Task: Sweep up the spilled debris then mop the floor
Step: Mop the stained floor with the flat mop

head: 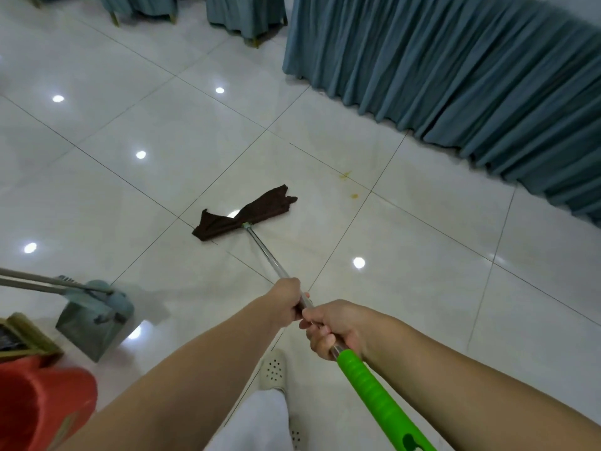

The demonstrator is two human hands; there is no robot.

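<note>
Floor tiles (182, 131) glossy, smooth, mirror ceiling lights; mop pole (266, 252) shiny bare metal w/ bright green ribbed plastic grip (367, 385). Mop head (244, 213) dark brown cloth, matt & fuzzy; table skirt (455, 66) pleated teal fabric, matt. Dustpan (94, 323) dull grey-green plastic, bucket (42, 405) red plastic w/ slight sheen
</note>
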